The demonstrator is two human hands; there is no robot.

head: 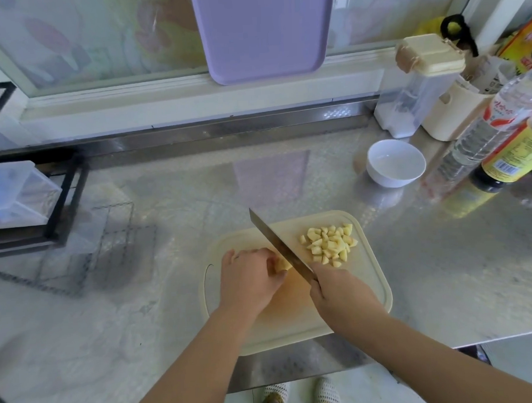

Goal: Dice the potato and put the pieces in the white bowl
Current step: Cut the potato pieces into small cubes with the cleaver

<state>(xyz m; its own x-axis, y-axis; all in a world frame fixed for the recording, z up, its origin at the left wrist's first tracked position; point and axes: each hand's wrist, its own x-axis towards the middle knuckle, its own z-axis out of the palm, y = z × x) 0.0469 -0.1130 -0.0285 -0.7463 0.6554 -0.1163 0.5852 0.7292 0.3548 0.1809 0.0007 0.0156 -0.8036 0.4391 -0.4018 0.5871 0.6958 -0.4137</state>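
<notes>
The right hand (340, 293) grips the handle of one knife (279, 245), blade angled over the cutting board (364, 276). The left hand (250, 279) curls its fingers onto the uncut potato piece (282, 265). One pile of diced pieces (330, 244) lies on the board; the one white bowl (395, 162) holds no potato

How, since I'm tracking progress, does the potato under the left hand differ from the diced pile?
The held potato is one bigger chunk; the diced pile is many small cubes. The left hand grips the chunk beside the knife; the pile lies loose, right of the blade. Both are pale yellow, on the cutting board.
</notes>
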